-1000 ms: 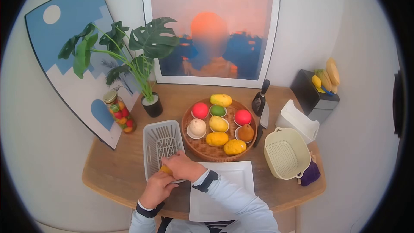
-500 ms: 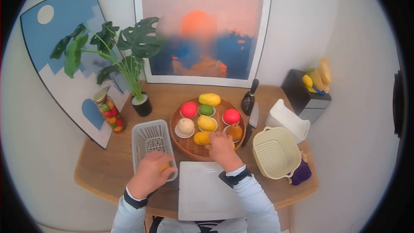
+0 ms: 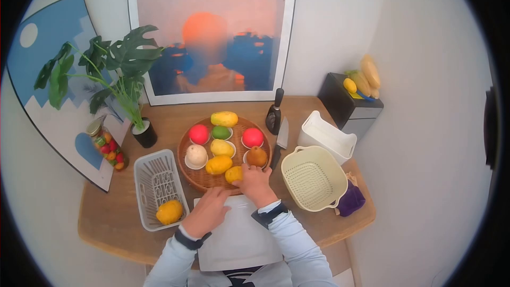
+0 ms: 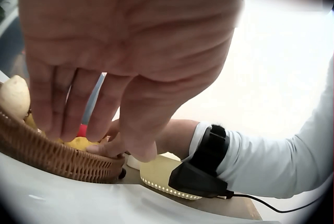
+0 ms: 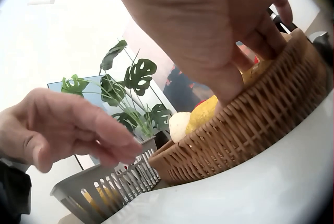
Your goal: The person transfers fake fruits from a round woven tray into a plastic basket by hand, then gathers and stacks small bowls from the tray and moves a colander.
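A round wicker basket (image 3: 184, 166) holds several fruits: red, green, white, yellow and a brown pear (image 3: 257, 156). My right hand (image 3: 243, 176) reaches over its front rim and grips a yellow fruit (image 3: 232, 174); the left wrist view shows the fingers curled round that yellow fruit (image 4: 81, 143). My left hand (image 3: 219, 200) hovers with relaxed fingers over the white square plate (image 3: 241, 239) and holds nothing. To the left, a grey slotted basket (image 3: 154, 178) holds one orange-yellow fruit (image 3: 169, 212). The right wrist view shows the wicker basket (image 5: 245, 125) and the left hand (image 5: 112, 148) apart from it.
A cream colander (image 3: 311, 178) and a white bin (image 3: 325, 135) stand right of the wicker basket, with a knife (image 3: 282, 134) between them. A purple cloth (image 3: 350, 201) lies at the right edge. A potted plant (image 3: 143, 133) and a jar (image 3: 108, 146) stand at the left.
The left hand let go of the orange-yellow fruit in the grey basket and moved right over the plate. The right hand went from the grey basket to the wicker basket and gripped a yellow fruit.
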Available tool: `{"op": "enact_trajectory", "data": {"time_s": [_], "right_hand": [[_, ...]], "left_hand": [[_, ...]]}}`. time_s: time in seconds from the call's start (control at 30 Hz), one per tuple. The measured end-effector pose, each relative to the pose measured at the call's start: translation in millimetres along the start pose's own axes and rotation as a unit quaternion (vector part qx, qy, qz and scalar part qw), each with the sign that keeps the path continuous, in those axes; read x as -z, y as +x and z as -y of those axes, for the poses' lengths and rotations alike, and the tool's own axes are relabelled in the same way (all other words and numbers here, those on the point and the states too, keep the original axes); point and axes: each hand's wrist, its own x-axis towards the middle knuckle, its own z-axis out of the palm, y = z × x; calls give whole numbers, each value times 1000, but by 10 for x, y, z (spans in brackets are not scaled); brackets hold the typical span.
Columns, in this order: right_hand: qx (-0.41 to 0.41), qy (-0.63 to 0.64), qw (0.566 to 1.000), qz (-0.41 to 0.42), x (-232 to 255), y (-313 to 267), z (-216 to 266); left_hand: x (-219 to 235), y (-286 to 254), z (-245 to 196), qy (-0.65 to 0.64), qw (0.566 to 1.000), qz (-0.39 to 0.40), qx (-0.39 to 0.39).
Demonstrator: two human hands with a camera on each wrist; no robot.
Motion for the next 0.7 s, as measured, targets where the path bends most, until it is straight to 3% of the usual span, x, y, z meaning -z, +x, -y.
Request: {"op": "enact_trajectory", "data": {"time_s": [0.23,0.3,0.37,0.47,0.7], "right_hand": [[21,52,998,-1,-10,10,6],[1,46,998,35,39,10,16],[3,50,998,44,44,15,29],[-4,54,998,39,32,18,18],[12,66,998,20,7,-5,1]], "left_hand": [[-518,573,459,23,990,-124,68],[-588,658,513,80,980,-177,53],[-614,698,566,110,976,-173,71],[-675,721,581,-16,972,-192,136],[-710,648,625,-38,964,-222,142]]}}
